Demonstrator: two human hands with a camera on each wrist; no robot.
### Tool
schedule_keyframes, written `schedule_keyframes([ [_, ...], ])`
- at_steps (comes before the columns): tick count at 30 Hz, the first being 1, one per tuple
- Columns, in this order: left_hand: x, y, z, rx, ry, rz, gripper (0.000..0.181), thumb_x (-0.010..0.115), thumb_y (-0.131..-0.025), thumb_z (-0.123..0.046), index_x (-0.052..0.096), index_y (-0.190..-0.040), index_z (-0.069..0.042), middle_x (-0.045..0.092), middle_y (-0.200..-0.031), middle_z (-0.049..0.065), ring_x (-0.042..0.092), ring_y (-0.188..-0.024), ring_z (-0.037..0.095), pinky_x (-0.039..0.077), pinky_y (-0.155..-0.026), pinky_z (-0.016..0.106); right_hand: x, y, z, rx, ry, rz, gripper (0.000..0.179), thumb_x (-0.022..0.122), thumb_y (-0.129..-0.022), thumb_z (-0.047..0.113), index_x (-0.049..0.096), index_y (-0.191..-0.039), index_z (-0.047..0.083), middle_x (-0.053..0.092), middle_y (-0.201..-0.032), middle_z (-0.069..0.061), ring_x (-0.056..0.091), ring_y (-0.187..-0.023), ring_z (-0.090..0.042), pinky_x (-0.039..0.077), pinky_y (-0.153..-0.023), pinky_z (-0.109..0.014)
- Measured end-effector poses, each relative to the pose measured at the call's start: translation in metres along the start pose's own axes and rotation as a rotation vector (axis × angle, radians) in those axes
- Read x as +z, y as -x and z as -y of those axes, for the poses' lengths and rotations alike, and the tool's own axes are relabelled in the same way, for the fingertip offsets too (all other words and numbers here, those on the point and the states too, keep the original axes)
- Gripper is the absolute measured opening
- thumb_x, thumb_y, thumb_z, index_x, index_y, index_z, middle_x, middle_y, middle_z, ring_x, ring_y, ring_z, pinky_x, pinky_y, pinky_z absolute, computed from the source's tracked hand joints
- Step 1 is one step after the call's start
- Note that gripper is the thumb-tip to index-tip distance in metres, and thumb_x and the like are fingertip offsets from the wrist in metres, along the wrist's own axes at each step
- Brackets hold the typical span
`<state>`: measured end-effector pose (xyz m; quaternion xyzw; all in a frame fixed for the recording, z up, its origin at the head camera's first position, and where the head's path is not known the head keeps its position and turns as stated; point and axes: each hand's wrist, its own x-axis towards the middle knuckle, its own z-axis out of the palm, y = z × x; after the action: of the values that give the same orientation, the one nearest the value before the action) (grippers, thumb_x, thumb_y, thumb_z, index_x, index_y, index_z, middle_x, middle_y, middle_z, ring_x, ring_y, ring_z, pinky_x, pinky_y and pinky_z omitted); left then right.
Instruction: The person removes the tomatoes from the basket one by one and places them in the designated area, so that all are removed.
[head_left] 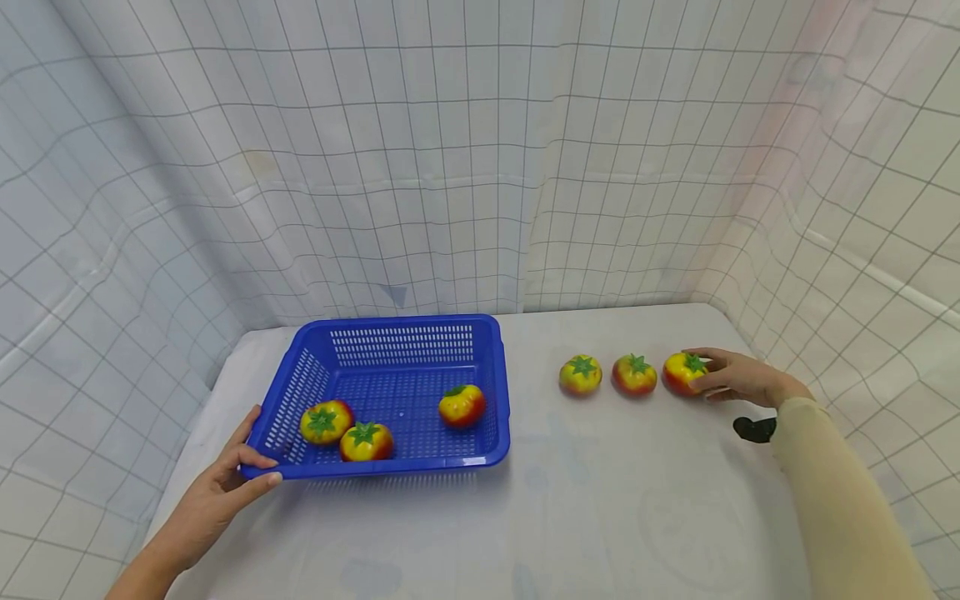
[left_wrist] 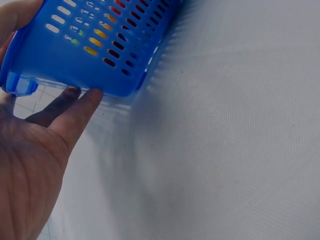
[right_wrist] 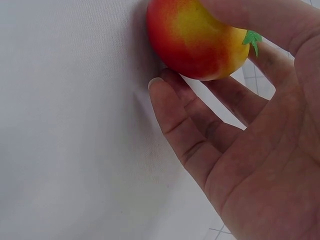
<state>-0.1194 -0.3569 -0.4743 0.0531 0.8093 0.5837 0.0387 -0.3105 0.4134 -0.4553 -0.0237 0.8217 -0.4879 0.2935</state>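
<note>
My left hand (head_left: 206, 496) grips the near left corner of a blue plastic basket (head_left: 498, 400), thumb in front and fingers over the rim. In the left wrist view, fingertips (left_wrist: 92, 100) touch the basket's slotted wall (left_wrist: 55, 60). Inside lie three red-and-yellow tomatoes with green leafy tops: one tomato (head_left: 462, 407) at the right, two at the near left. At the right of the table, my right hand (head_left: 742, 379) holds another tomato (head_left: 678, 372) between thumb and fingers. The right wrist view shows this tomato (right_wrist: 195, 42) low against the white cloth.
Two more tomatoes, a yellower tomato (head_left: 581, 376) and a redder tomato (head_left: 634, 376), stand in a row left of my right hand. A small dark object (head_left: 753, 429) shows beside the right wrist. White gridded curtains (head_left: 480, 167) enclose the white-covered table (head_left: 600, 500).
</note>
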Motion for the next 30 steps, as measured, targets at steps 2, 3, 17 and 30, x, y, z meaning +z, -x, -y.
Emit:
schedule_keyframes([
  [2, 0.0, 0.0, 0.0, -0.001, 0.001, -0.001, 0.018, 0.06, -0.104, -0.01, 0.051, -0.113, 0.004, -0.009, -0.17, -0.015, 0.007, -0.141, 0.066, 0.047, -0.09, 0.011, 0.0, 0.0, 0.0, -0.001, 0.003, -0.003, 0.084, 0.072, -0.096, 0.021, 0.021, -0.161, 0.007, 0.016, -0.158, -0.034, 0.049, -0.127, -0.034, 0.05, -0.103, -0.042],
  [3, 0.0, 0.0, 0.0, -0.002, 0.002, -0.001, 0.018, 0.06, -0.104, -0.01, 0.051, -0.113, 0.004, -0.009, -0.17, -0.015, 0.007, -0.141, 0.066, 0.047, -0.09, 0.011, 0.001, 0.0, -0.001, -0.001, 0.004, -0.003, 0.084, 0.072, -0.096, 0.022, 0.022, -0.161, 0.007, 0.017, -0.158, -0.034, 0.049, -0.128, -0.034, 0.05, -0.103, -0.043],
  [17, 0.0, 0.0, 0.0, 0.006, 0.008, 0.003, 0.017, 0.059, -0.104, -0.008, 0.051, -0.113, 0.004, -0.009, -0.17, -0.015, 0.007, -0.142, 0.064, 0.047, -0.091, 0.011, 0.001, 0.004, -0.001, -0.006, 0.016, -0.002, 0.086, 0.071, -0.097, 0.023, 0.017, -0.162, 0.007, 0.013, -0.16, -0.035, 0.045, -0.134, -0.039, 0.046, -0.107, -0.049],
  [30, 0.0, 0.0, -0.002, -0.002, -0.014, -0.002, 0.019, 0.06, -0.104, -0.01, 0.052, -0.114, 0.004, -0.009, -0.17, -0.016, 0.009, -0.141, 0.066, 0.047, -0.09, 0.01, -0.011, 0.021, -0.002, -0.033, 0.04, -0.006, 0.09, 0.066, -0.101, 0.022, 0.003, -0.162, 0.001, 0.015, -0.159, -0.039, 0.054, -0.129, -0.042, 0.048, -0.104, -0.049],
])
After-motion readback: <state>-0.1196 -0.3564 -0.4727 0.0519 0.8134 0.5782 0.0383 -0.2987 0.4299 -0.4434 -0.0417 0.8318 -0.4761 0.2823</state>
